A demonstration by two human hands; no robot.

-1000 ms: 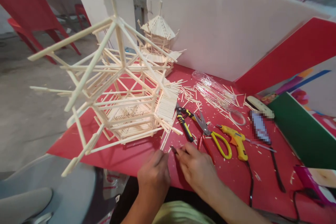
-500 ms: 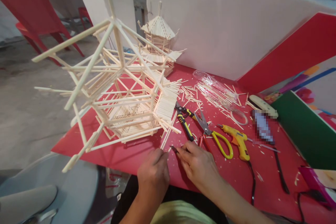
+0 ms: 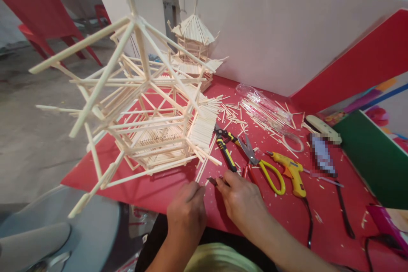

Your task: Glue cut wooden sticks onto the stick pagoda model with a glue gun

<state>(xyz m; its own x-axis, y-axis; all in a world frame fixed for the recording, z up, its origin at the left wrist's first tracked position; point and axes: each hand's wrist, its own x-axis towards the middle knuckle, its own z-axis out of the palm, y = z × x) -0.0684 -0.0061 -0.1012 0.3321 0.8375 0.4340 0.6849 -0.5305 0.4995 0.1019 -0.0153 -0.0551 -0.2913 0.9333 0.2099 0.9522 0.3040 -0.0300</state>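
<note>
My left hand (image 3: 187, 209) is closed at the table's front edge, its fingers pinched on something I cannot make out. Just right of it, my right hand (image 3: 237, 191) grips red-handled pliers (image 3: 211, 181), whose dark jaws point left toward my left fingertips. Behind my left hand stands a large open frame of pale wooden sticks (image 3: 146, 80). Black-and-yellow cutters (image 3: 225, 148) and yellow-handled scissors (image 3: 270, 176) lie beyond my right hand on the red table (image 3: 153, 191).
A yellow glue gun (image 3: 291, 172) with a black cord lies at the right. A stick pagoda (image 3: 195, 34) stands by the wall. Loose sticks (image 3: 234, 112), a plastic bag of sticks (image 3: 264, 106) and a green board (image 3: 369, 157) are farther back. A grey stool (image 3: 92, 221) is at the left.
The view has shifted slightly, so the frame appears a little farther left and the tools a little farther right. Both hands keep nearly the same pose.
</note>
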